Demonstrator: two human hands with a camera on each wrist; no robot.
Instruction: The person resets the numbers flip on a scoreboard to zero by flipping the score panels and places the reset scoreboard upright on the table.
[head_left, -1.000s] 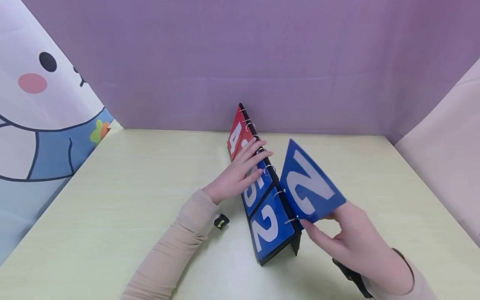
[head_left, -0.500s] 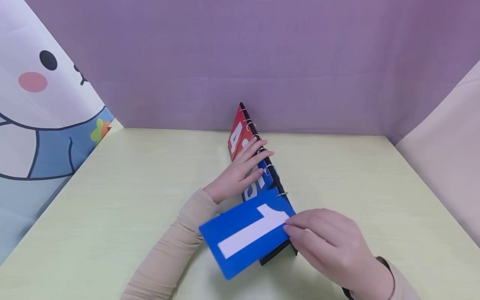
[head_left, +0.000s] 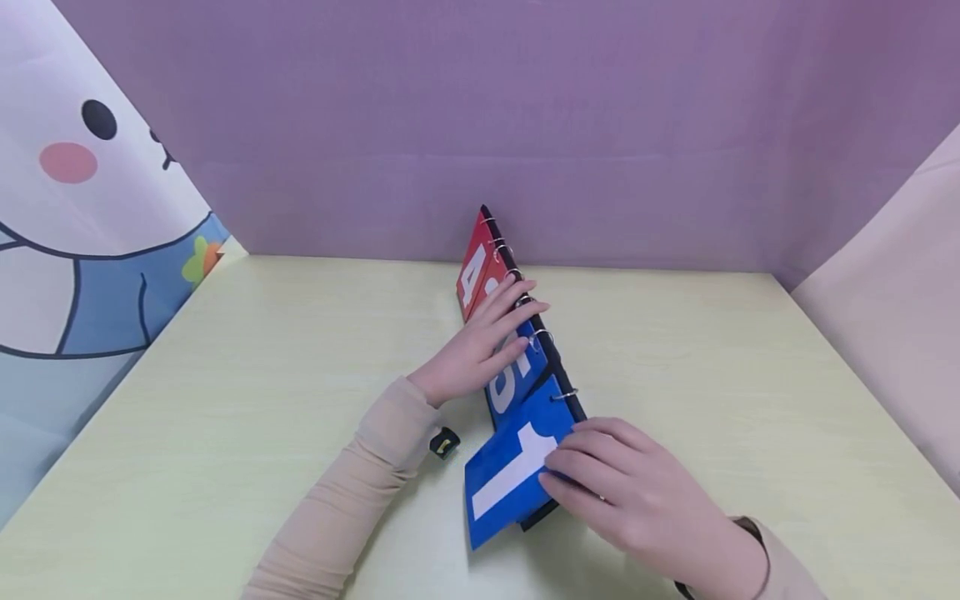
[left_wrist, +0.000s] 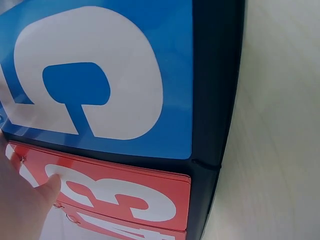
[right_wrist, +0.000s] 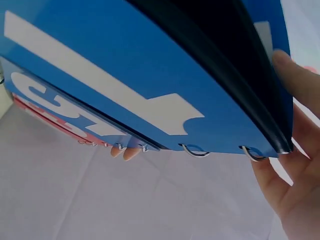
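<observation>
A tent-shaped flip scoreboard (head_left: 552,354) with ringed number cards, red at the far end and blue at the near end, stands on the table. My left hand (head_left: 476,350) rests across its middle, fingers straight and tips over the top edge. In the left wrist view its thumb (left_wrist: 50,189) lies against a red card (left_wrist: 157,200). At the near end my right hand (head_left: 637,492) holds a blue number card (head_left: 517,462) showing a white 1, fingers bent over its ringed edge. The card's free end stands out at an angle from the board. A fingertip (right_wrist: 282,60) presses on the front card in the right wrist view.
The pale table (head_left: 322,333) extends on both sides of the scoreboard. A purple cloth (head_left: 480,125) hangs behind it, with a cartoon-printed cloth (head_left: 67,208) at left. A small black device (head_left: 444,443) sits at the left wrist.
My right hand has swung the blue 1 card from the back side over the top to the front and down toward the board. The left hand has kept its place.
</observation>
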